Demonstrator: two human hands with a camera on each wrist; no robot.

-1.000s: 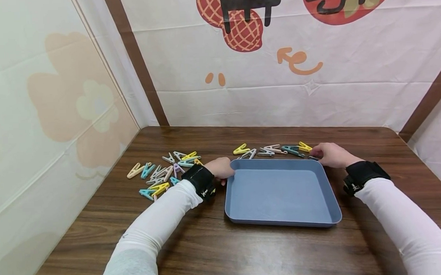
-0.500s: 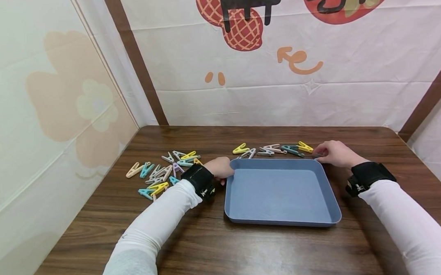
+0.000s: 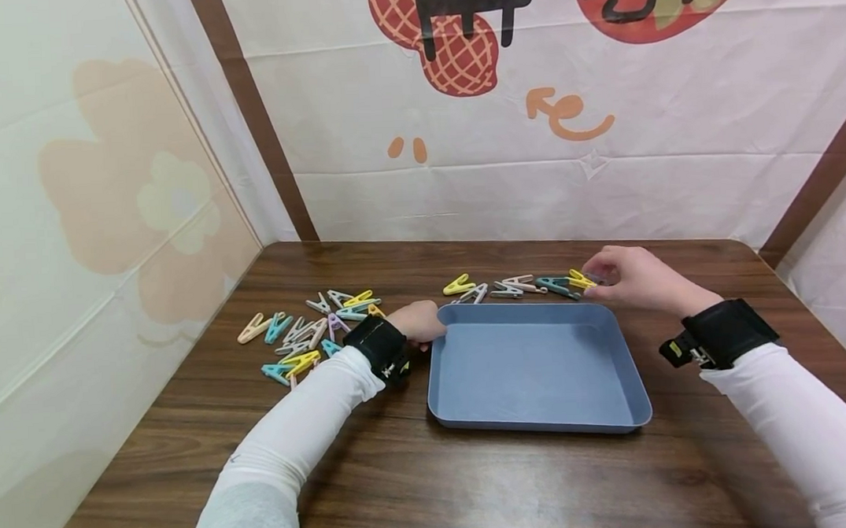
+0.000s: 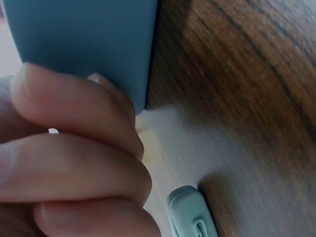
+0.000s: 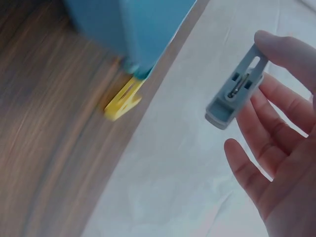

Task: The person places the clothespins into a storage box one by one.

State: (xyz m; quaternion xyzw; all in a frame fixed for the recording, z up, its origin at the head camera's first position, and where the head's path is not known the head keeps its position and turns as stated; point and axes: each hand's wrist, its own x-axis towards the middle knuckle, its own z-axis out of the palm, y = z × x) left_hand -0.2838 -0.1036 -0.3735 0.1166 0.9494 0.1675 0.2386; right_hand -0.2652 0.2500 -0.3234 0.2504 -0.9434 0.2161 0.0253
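My left hand (image 3: pixel 417 322) grips the back left corner of a blue-grey rectangular tray (image 3: pixel 544 429), its fingers curled in the left wrist view. At the tray's back right corner, my right hand (image 3: pixel 642 280) is raised over the table. Between its thumb and fingers it pinches a grey clothespin (image 5: pixel 238 90), plain in the right wrist view and mostly hidden in the head view. A yellow clothespin (image 3: pixel 580 279) lies just left of the right fingertips. Beside it are a dark teal clothespin (image 3: pixel 557 286) and several others in a row behind the tray.
A loose cluster of clothespins in several colours, among them a beige one (image 3: pixel 253 328) and a purple one (image 3: pixel 336 324), lies left of the left hand. Everything stands on a brown wooden table (image 3: pixel 419 492). A printed white cloth (image 3: pixel 463 199) hangs behind the table's back edge.
My right hand has risen off the table behind the tray's right corner, the grey clothespin lifted in its fingers. My left hand stays on the tray, which has not moved.
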